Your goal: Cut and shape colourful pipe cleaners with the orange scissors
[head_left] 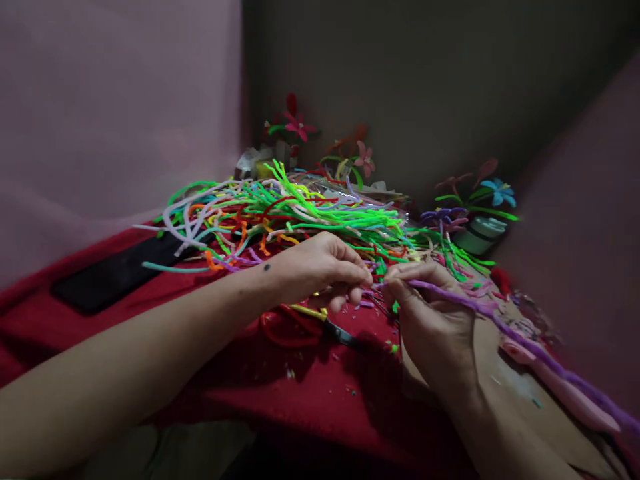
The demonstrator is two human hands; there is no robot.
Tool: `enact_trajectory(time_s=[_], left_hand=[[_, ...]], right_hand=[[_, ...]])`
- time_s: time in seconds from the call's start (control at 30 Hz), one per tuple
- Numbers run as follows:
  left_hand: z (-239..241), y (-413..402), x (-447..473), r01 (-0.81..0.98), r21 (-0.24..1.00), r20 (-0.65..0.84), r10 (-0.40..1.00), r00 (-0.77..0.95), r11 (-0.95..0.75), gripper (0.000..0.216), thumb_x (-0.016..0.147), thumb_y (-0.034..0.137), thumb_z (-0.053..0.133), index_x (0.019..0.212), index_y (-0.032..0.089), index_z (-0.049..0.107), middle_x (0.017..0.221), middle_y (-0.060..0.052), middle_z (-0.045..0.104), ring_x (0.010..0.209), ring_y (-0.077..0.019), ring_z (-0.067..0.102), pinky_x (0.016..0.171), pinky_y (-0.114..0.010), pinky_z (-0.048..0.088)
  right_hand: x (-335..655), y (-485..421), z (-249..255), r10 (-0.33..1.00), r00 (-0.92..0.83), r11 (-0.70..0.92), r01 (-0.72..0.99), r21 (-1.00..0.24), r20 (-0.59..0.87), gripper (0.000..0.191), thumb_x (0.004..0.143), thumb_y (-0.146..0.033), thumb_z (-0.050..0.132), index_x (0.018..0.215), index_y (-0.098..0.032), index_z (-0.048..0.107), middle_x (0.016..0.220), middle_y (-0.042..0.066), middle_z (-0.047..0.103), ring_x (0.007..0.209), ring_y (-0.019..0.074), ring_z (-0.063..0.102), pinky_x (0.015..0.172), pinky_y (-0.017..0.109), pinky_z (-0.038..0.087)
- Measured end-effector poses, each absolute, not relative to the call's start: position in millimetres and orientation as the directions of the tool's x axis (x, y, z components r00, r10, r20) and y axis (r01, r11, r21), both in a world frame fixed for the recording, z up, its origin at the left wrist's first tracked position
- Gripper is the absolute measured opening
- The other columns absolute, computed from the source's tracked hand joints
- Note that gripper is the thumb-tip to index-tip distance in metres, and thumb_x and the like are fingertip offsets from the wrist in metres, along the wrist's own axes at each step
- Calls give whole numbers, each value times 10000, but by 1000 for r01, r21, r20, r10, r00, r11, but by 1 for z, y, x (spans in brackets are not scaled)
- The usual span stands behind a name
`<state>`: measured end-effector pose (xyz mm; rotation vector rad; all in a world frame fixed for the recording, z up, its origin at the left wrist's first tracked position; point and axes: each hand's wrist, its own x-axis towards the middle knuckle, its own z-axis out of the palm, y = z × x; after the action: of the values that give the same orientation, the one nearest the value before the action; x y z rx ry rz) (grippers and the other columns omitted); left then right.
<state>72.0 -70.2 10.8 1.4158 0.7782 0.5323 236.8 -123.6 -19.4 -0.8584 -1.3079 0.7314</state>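
Note:
My left hand (325,267) and my right hand (430,313) meet over a red cloth (310,393). Both pinch the near end of a long purple pipe cleaner (525,343), which trails back to the lower right past my right wrist. The fingers of both hands are closed on it, fingertips almost touching. Under my left hand lie red pipe cleaner loops (283,330) and a dark-handled tool (343,333), perhaps scissors. Behind the hands spreads a big heap of coloured pipe cleaners (295,213), mostly green.
A black flat object (115,273) lies on the cloth at the left. Finished pipe-cleaner flowers (297,127) stand at the back, and a blue one (497,193) in a small pot at the right. A brown board (530,400) with pink pieces sits at the right. Small clippings litter the cloth.

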Motion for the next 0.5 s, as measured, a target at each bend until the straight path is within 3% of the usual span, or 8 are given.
enact_trajectory(time_s=[0.17, 0.5], left_hand=[[13, -70, 68, 128, 989, -146, 711, 688, 79, 205, 738, 311, 613, 686, 117, 651, 494, -11, 573, 371, -57, 481, 329, -142, 301], [6, -76, 75, 173, 984, -148, 689, 710, 33, 131, 712, 242, 589, 652, 133, 629, 423, 29, 505, 318, -47, 403, 304, -141, 279]], right_hand=[[238, -118, -23, 890, 114, 448, -46, -893, 441, 86, 757, -165, 629, 720, -204, 562, 747, -8, 562, 632, 112, 500, 591, 265, 400], [238, -117, -27, 935, 14, 354, -61, -933, 354, 60, 756, -184, 627, 759, -204, 571, 765, -5, 588, 648, 118, 522, 608, 270, 412]])
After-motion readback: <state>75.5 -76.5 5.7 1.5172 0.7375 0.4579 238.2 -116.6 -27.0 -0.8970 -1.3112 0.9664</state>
